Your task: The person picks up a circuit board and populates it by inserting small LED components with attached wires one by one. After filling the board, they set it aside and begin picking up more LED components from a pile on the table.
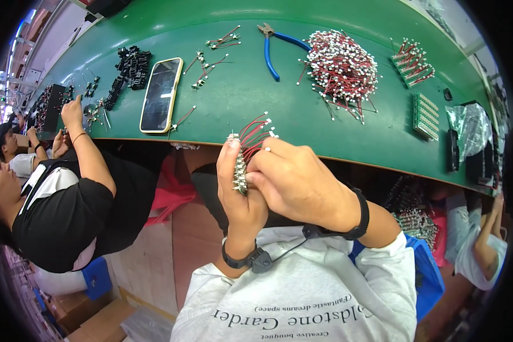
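Green bench (239,105): wired board strip (240,171) near front edge, gripped in left hand (242,208). Right hand (305,176) closed, fingertips at strip; whether red wires (250,134) pinched, cannot tell. Advisable: brace strip firmly, avoid straining wires.

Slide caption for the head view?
Left hand holds a wired strip, right hand close against it; pliers on bench.
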Demonstrator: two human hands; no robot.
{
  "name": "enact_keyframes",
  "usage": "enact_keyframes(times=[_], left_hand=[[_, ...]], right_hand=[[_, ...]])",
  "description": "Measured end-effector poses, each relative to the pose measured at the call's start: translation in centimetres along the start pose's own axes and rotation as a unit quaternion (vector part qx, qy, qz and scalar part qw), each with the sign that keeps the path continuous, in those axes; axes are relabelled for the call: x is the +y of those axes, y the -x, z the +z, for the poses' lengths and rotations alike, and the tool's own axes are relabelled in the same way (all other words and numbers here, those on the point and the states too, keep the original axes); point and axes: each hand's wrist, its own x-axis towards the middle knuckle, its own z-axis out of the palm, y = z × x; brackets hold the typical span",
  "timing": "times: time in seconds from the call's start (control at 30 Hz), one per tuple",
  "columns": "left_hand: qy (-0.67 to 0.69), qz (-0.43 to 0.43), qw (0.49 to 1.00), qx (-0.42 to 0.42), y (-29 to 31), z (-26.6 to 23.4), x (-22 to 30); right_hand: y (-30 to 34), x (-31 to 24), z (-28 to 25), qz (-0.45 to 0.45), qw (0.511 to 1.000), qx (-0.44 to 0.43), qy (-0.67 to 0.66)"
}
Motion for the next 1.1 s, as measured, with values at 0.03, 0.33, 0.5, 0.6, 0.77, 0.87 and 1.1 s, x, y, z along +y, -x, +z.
enact_keyframes(times=[0.03, 0.33, 0.5, 0.6, 0.77, 0.87, 1.1], left_hand=[[-0.004, -0.002, 1.0, -0.005, 0.0, 0.0, 0.1], [0.186, -0.056, 0.981, 0.006, -0.4, 0.1, 1.0], [0.239, -0.143, 0.959, 0.046, -1.4, 0.2, 1.5], [0.268, -0.171, 0.946, 0.071, -1.8, -0.3, 1.8], [0.287, -0.169, 0.936, 0.113, -2.9, -0.5, 2.3], [0.286, -0.168, 0.937, 0.11, -2.9, -0.3, 2.3], [0.331, -0.146, 0.93, 0.061, -2.1, 0.6, 2.9]], right_hand=[[0.0, 0.0, 0.0, 0.0, 1.0, -0.001, 0.0], [0.2, 1.1, 1.1, -0.021, 0.993, 0.033, -0.108], [1.2, 2.3, 1.2, 0.007, 0.982, -0.011, -0.188], [1.6, 3.0, 1.4, 0.093, 0.961, -0.026, -0.26], [2.0, 3.0, 1.3, 0.189, 0.908, -0.042, -0.372], [2.5, 2.5, 2.0, 0.196, 0.877, -0.013, -0.439], [2.1, 0.3, 3.3, 0.03, 0.975, 0.153, -0.156]])
